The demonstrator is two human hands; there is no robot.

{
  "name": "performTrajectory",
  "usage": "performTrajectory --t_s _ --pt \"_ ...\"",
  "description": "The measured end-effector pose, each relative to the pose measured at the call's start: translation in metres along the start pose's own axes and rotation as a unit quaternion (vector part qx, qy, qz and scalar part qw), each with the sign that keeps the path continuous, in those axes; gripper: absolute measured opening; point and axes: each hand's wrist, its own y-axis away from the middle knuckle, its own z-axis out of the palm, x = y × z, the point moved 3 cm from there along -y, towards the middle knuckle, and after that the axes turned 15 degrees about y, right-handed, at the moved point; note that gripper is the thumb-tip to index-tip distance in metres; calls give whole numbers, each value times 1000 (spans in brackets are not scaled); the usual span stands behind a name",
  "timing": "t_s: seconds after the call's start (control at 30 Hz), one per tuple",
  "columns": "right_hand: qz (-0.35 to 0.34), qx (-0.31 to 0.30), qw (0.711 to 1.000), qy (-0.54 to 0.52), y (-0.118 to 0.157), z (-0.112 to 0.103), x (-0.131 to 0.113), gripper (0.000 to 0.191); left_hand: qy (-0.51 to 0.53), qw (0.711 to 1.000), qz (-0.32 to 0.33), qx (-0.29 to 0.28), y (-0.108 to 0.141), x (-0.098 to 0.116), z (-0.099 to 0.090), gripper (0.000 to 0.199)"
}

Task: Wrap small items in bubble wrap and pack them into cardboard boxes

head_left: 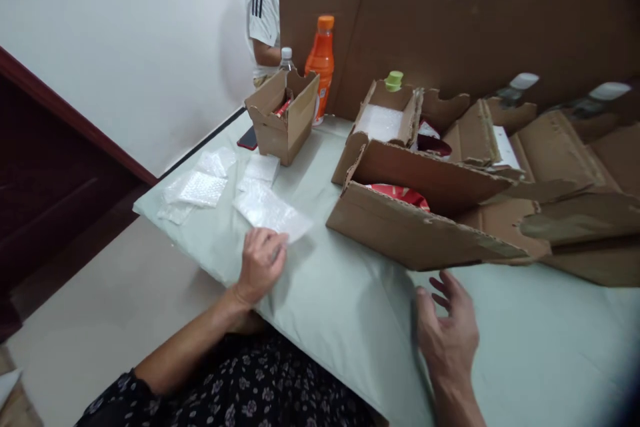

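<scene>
My left hand (pixel 263 263) has its fingers curled at the near edge of a clear bubble-wrap bag (pixel 270 212), pinching it. The bag's right end looks raised off the cloth and slightly blurred. Another bubble-wrap piece (pixel 260 170) lies just beyond it, and several more bubble-wrap bags (pixel 203 188) are spread to the left. My right hand (pixel 447 327) hovers over the table with fingers apart and holds nothing. Just past its fingertips stands an open cardboard bin (pixel 425 243) with a red packet (pixel 400 195) inside.
A smaller cardboard box (pixel 277 137) and an orange drink bottle (pixel 321 60) stand at the back. Several cardboard bins fill the right side, one holding white sheets (pixel 380 121). A dark phone (pixel 247 139) lies near the far edge. A person (pixel 264 13) stands behind the cardboard panel (pixel 450 20).
</scene>
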Motion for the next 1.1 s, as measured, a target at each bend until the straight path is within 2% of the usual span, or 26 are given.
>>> performTrajectory --t_s 0.1,0.17,0.23,0.33,0.4,0.5,0.6,0.73,0.83,0.9,1.0,1.03,1.1 --pt "-88 34 996 6 45 -16 -21 43 100 990 34 -98 36 50 23 19" --pt "-160 13 987 -5 73 -21 -36 33 169 972 43 -160 52 74 35 15" --pt "-228 -13 974 -11 92 -23 -49 30 237 950 55 -197 60 89 41 18" --pt "-286 -40 957 2 104 -23 -60 28 289 938 59 -181 61 92 40 27" --pt "-310 -64 948 26 105 -20 -65 27 269 951 40 -149 60 84 34 23" --pt "-328 -116 934 88 104 -5 -69 31 221 966 7 -134 61 69 25 19" --pt "-300 -138 937 113 100 11 -64 26 204 969 -15 -138 66 59 17 18" --pt "-239 -145 959 41 88 16 -54 26 211 965 -42 -149 71 56 7 18" --pt "-186 -197 963 -16 79 7 -56 28 239 953 -97 -162 69 54 3 17" --pt "-146 -226 961 -65 76 -3 -62 28 275 933 -162 -167 67 51 3 19" --pt "-77 -227 962 -133 76 -17 -70 27 326 901 -243 -154 65 49 5 28" --pt "-46 -214 964 -150 76 -22 -69 27 325 901 -246 -145 65 48 5 29" --pt "28 -181 968 -173 77 -29 -59 27 294 923 -214 -126 61 46 5 27"
